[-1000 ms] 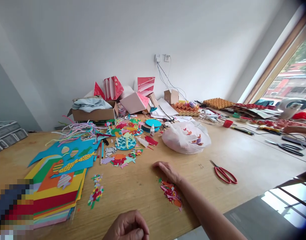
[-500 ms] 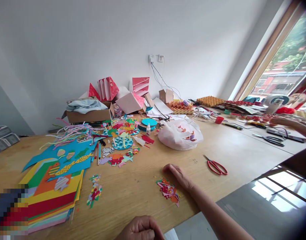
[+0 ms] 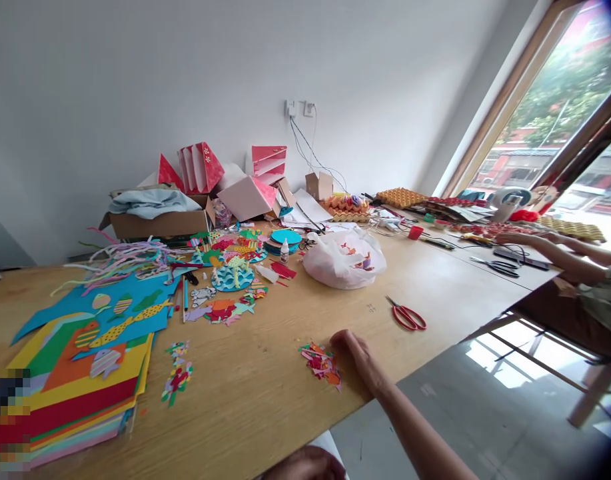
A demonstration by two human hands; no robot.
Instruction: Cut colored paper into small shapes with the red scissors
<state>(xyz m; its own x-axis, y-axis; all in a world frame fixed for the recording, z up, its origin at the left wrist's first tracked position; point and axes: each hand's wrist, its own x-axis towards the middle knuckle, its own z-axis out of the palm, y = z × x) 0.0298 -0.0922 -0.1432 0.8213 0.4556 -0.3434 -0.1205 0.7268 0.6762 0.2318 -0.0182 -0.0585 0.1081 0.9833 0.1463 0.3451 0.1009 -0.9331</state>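
Observation:
My right hand (image 3: 359, 358) lies edge-on on the wooden table (image 3: 265, 393), fingers together and stretched, right beside a small heap of coloured paper scraps (image 3: 320, 363). It holds nothing. My left hand (image 3: 305, 463) shows only partly at the bottom edge of the view, below the table's near edge; its fingers are hidden. Red-handled scissors (image 3: 406, 315) lie on the table to the right of my right hand. A second small cluster of paper scraps (image 3: 176, 373) lies to the left.
A stack of coloured paper sheets (image 3: 80, 383) with paper fish sits at the left. A white plastic bag (image 3: 344, 259), a glue bottle (image 3: 284, 251), cardboard boxes (image 3: 158, 223) and paper crafts fill the back. Another person's arms (image 3: 555, 253) reach over the table at right.
The view has swung right and up. My right hand has slid from behind the scrap heap to its right side. My left hand has dropped mostly out of view.

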